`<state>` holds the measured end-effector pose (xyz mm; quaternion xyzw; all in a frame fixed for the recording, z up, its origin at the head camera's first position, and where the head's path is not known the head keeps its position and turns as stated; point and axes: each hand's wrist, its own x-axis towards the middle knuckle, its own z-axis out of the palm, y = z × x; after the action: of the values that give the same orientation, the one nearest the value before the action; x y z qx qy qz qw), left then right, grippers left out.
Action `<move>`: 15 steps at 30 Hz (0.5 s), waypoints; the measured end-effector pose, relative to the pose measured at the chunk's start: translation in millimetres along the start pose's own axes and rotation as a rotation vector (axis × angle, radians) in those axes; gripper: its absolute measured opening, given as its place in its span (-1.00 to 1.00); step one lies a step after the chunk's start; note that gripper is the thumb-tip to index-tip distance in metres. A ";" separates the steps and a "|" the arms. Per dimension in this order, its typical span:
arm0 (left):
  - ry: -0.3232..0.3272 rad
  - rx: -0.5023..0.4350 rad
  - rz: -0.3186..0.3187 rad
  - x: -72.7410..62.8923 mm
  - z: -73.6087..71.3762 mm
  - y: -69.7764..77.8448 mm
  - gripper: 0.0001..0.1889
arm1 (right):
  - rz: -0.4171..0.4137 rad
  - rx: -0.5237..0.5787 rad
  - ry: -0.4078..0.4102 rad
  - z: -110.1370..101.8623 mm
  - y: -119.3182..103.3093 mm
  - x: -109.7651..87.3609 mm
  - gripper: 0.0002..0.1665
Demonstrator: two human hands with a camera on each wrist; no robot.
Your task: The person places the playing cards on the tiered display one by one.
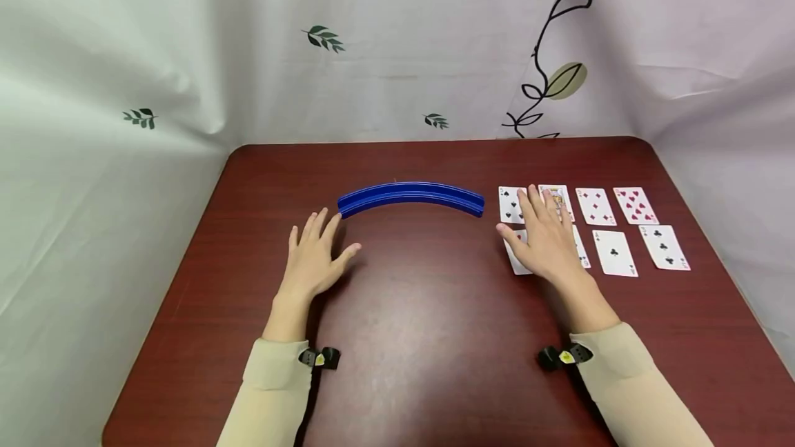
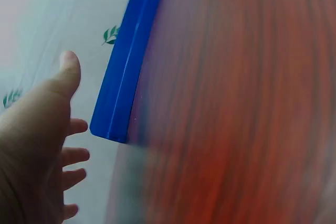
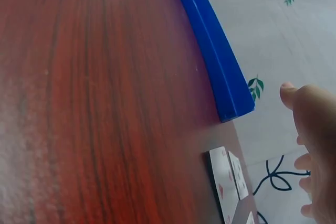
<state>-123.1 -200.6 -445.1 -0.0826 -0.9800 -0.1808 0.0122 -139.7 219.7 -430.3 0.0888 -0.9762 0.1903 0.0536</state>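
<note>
A dark red wooden table (image 1: 410, 336) carries a curved blue card rack (image 1: 411, 196); playing cards (image 1: 615, 252) lie in two rows right of the rack.

You are reaching both arms forward, each in a beige sleeve with a small black device strapped at the wrist. Your left hand (image 1: 315, 254) is lying palm down on the left, fingers straight and slightly spread, thumb pointing out to the right. Your right hand (image 1: 545, 240) is lying palm down on the right, a little farther out, fingers straight and close together, thumb angling left. Neither hand is gripping anything.
</note>
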 end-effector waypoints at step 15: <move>0.443 0.057 0.203 2.6 31.3 -34.7 -0.11 | -0.010 -0.018 0.013 6.6 -0.9 2.0 -0.05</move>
<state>-131.2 -221.0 -486.4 -0.1386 -0.9449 -0.1644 0.2470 -141.9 216.0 -435.8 0.0919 -0.9771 0.1817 0.0616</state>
